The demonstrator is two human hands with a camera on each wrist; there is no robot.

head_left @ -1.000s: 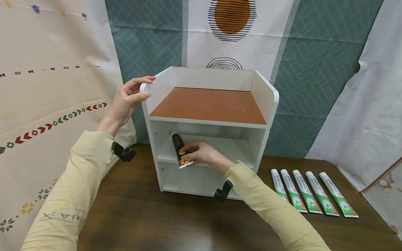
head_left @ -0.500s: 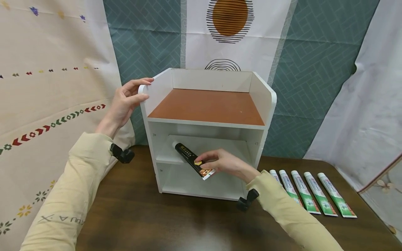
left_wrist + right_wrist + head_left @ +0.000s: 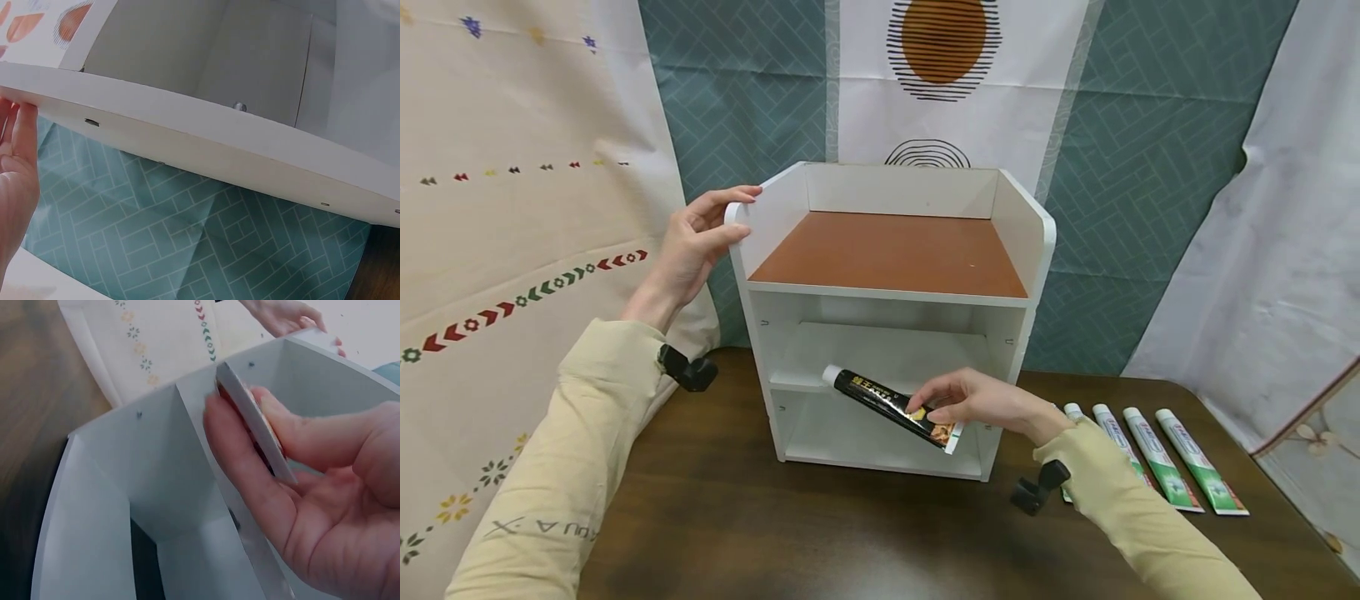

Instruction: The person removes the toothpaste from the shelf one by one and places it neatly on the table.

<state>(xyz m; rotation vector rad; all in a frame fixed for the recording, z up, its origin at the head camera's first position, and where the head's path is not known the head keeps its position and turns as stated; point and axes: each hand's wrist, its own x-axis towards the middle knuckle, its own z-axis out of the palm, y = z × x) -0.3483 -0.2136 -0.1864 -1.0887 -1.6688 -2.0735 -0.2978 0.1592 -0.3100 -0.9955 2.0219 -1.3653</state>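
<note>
My right hand [image 3: 981,400] pinches a black toothpaste tube [image 3: 880,398] by its flat crimped end, in front of the white shelf unit [image 3: 891,297]. The tube slants, its white cap up and to the left. In the right wrist view the tube's flat end [image 3: 256,422] sits between thumb and fingers. My left hand [image 3: 692,237] grips the upper edge of the unit's left side panel, thumb on the front and fingers over the top. The left wrist view shows only part of that hand [image 3: 17,156] beside the panel [image 3: 187,134].
Several green and white toothpaste tubes [image 3: 1202,462] lie in a row on the dark wooden table [image 3: 820,533], right of the unit; my right forearm partly covers some. The unit has a brown top [image 3: 895,254] and a middle shelf [image 3: 887,350]. Patterned cloths hang behind.
My right hand has drawn the black toothpaste tube out of the middle compartment, to the right and toward me, and the tube has turned flatter. The left hand keeps its grip.
</note>
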